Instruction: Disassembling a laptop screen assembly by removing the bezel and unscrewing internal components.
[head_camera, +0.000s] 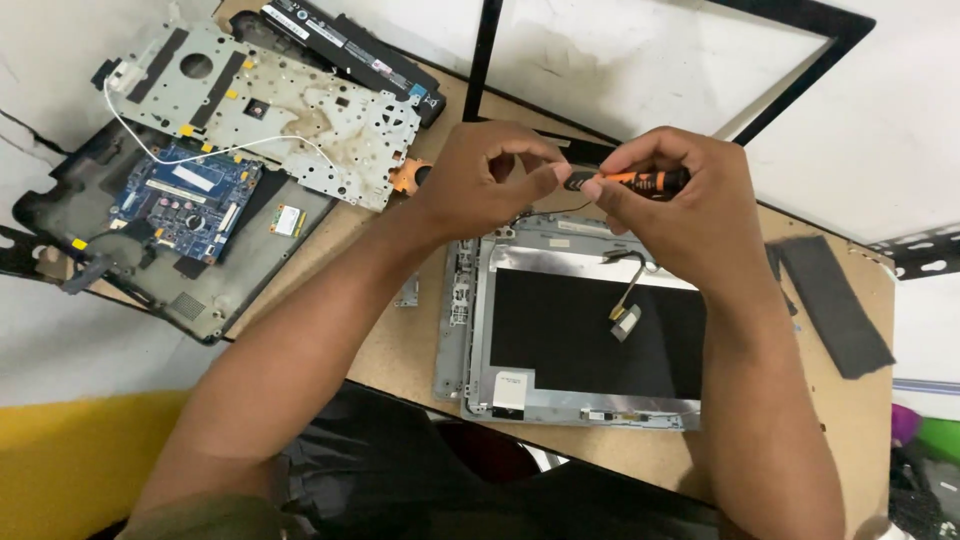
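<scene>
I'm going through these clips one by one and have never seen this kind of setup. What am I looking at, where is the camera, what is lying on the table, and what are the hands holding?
There is no machine here: a person works with two bare hands, and the single camera sits on their head, looking down.

The right hand grips an orange and black screwdriver. The left hand pinches at its tip; whether something small sits between those fingers is too small to tell.

Below the hands, on a brown table, lies the back of a laptop screen panel with a thin flat cable on it. To the left lies an opened laptop base with a blue circuit board, and a perforated metal plate leans across it. A long black battery lies behind, an empty black screen frame lies at the far edge, and a dark strip lies at the right.
</scene>
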